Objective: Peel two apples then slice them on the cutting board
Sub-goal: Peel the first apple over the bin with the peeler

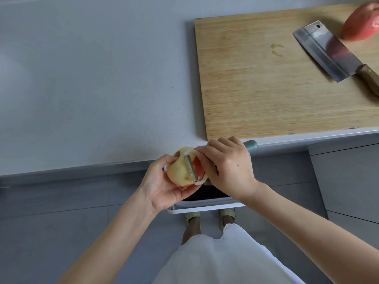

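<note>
My left hand (162,187) grips an apple (178,171) that is mostly peeled, pale yellow with a strip of red skin left on its right side. My right hand (229,169) holds a peeler (191,168) whose metal blade lies against the apple; its grey-green handle end (251,145) sticks out behind my fingers. Both hands are in front of the counter edge, above a bin. A second apple (361,23), red and unpeeled, lies at the far right of the wooden cutting board (266,83). A cleaver (326,52) with a wooden handle rests on the board beside it.
The grey countertop (92,78) stretches left of the board. Below my hands stands a white-rimmed bin (205,207) with a dark inside, on a grey tiled floor. A grey cabinet front (348,181) is at the right. My feet in sandals and a white garment show below.
</note>
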Demonstrator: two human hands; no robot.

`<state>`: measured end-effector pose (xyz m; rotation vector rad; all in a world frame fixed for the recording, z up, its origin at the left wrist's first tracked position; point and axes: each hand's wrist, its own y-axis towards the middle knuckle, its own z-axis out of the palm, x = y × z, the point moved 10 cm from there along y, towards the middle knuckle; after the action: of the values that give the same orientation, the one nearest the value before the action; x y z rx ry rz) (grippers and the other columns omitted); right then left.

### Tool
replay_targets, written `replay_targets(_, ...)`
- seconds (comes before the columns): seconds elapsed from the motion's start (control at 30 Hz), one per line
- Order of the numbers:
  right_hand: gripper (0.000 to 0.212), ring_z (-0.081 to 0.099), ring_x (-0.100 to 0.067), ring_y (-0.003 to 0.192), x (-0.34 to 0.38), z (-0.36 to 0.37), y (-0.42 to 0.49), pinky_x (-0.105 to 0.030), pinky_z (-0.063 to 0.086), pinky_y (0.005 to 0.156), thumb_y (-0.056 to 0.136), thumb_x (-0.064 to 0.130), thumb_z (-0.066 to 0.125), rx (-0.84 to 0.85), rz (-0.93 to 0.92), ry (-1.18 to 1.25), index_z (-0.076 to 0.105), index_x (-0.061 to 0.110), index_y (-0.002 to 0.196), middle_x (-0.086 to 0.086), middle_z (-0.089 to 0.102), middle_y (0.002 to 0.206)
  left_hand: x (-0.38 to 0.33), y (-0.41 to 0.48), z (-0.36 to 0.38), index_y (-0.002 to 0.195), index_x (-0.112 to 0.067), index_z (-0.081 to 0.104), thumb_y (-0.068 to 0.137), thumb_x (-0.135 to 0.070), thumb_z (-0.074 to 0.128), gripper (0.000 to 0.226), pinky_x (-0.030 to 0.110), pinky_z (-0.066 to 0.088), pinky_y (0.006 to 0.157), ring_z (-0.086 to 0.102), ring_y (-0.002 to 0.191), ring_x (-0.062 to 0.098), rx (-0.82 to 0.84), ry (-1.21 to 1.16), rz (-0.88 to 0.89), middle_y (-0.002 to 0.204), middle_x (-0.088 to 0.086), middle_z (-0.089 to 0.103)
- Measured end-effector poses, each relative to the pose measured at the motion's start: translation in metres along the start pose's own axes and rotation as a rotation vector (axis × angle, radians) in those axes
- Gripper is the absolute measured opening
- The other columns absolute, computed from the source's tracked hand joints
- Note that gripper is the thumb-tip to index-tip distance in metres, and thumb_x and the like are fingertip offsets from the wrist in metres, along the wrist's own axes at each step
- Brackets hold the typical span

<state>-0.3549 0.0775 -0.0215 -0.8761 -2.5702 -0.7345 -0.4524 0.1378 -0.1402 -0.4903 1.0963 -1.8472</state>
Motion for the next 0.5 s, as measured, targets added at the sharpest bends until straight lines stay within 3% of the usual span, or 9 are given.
replay_targets(0.07,0.023,0.052,-0.021,0.057,-0.003,0.002,0.000,-0.035,0.037,0.055,0.090,0.020,0.050,0.013,0.015,0.031,0.071,0.013,0.085,0.002,0.060,0.066,0.000,0.000,-0.002,0.100,-0.003,0.062,0.073,-0.024,0.056,0.035,0.039,0.057,0.060,0.066,0.074,0.032,-0.011,0.006,-0.009,0.087,0.020,0.068)
replay_targets(0.3,0.026,0.056,-0.016,0.061,-0.018,0.010,-0.008,-0.038,0.041,0.057,0.092,0.024,0.048,0.057,0.128,0.210,0.071,0.013,0.088,0.005,0.062,0.068,0.009,-0.005,-0.001,0.115,-0.010,0.051,0.069,-0.025,0.055,0.049,0.034,0.053,0.045,0.060,0.060,0.032,0.037,-0.038,-0.116,0.088,0.021,0.061)
replay_targets(0.5,0.031,0.050,-0.007,0.063,-0.033,0.021,-0.017,-0.033,0.038,0.061,0.094,0.029,0.044,0.133,0.189,0.280,0.071,0.015,0.090,0.017,0.052,0.068,0.013,-0.008,0.000,0.110,-0.004,0.052,0.051,-0.019,0.067,0.062,0.032,0.051,0.042,0.055,0.056,0.034,0.117,-0.001,-0.172,0.080,0.022,0.058)
